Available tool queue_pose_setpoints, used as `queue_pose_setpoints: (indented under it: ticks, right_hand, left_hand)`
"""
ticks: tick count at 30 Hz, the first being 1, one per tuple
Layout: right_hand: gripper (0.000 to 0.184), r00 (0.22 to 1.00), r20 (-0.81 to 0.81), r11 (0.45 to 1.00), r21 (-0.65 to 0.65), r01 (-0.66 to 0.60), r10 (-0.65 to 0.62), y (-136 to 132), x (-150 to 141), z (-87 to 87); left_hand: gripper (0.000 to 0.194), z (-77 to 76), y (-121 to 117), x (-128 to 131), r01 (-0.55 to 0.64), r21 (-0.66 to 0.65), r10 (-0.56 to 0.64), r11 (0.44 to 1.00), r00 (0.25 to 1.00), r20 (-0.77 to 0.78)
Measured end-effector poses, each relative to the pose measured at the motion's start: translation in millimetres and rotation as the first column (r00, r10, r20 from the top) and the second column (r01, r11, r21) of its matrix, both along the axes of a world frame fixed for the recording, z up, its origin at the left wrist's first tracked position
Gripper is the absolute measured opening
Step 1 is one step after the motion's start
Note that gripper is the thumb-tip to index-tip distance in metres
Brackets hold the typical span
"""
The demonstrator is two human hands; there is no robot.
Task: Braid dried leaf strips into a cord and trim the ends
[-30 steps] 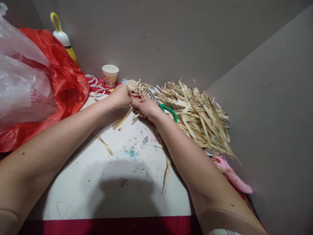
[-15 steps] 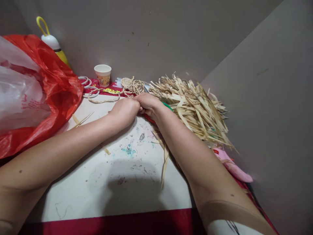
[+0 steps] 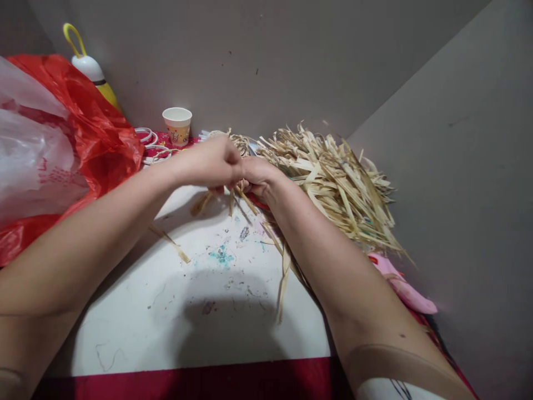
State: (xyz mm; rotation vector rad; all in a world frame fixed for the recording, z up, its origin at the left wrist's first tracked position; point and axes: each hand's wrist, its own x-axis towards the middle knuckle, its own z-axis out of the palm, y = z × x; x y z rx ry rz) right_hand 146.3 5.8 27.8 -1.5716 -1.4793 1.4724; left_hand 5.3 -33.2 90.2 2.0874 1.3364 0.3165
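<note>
With forearms [image 3: 314, 244] reaching forward over a white tabletop [image 3: 137, 316], a person arches the left hand [image 3: 210, 161], its grip unclear, beside the right hand [image 3: 259, 172], curled closed around straw strips [image 3: 245, 200] poking out below.

Far L: red plastic bag [image 3: 110, 130] w/ whitish see-thru plastic [image 3: 31, 158] against it. Behind, nr grey wall [image 3: 300, 66]: bottle [image 3: 88, 68], white top, yellow body & loop. Patterned paper cup [image 3: 177, 128] upright nr back edge; white rings [image 3: 145, 131] just L of it. White tabletop [image 3: 133, 328] w/ teal & dark stains [image 3: 222, 255]. Pink obj. [image 3: 410, 291] at R, can't ID.
</note>
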Motion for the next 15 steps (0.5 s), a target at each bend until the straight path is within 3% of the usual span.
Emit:
queue_pose_setpoints:
  ticks: [3, 5, 10, 15]
  right_hand:
    - [0.03, 0.987, -0.159, 0.994, -0.112, 0.003, -0.021, 1, 3, 2.8]
    - [0.031, 0.98, -0.197, 0.99, -0.14, -0.003, -0.025, 2, 3, 3.8]
    - [0.03, 0.964, -0.267, 0.987, -0.161, -0.03, -0.014, 2, 4, 3.9]
    - [0.025, 0.968, -0.251, 0.985, -0.163, -0.06, 0.017, 1, 4, 4.2]
  left_hand:
    - [0.018, -3.4, 18, -18, -0.21, 0.004, 0.208, 0.978, 0.972, 0.108]
    - [0.016, -15.7, 27, -23, -0.275, -0.097, 0.285, 0.957, 0.953, 0.106]
    - [0.012, -44.1, 34, -16, -0.216, -0.408, 0.33, 0.887, 0.915, 0.231]
    - [0.016, -49.5, 33, -8, -0.187, -0.463, 0.359, 0.866, 0.878, 0.316]
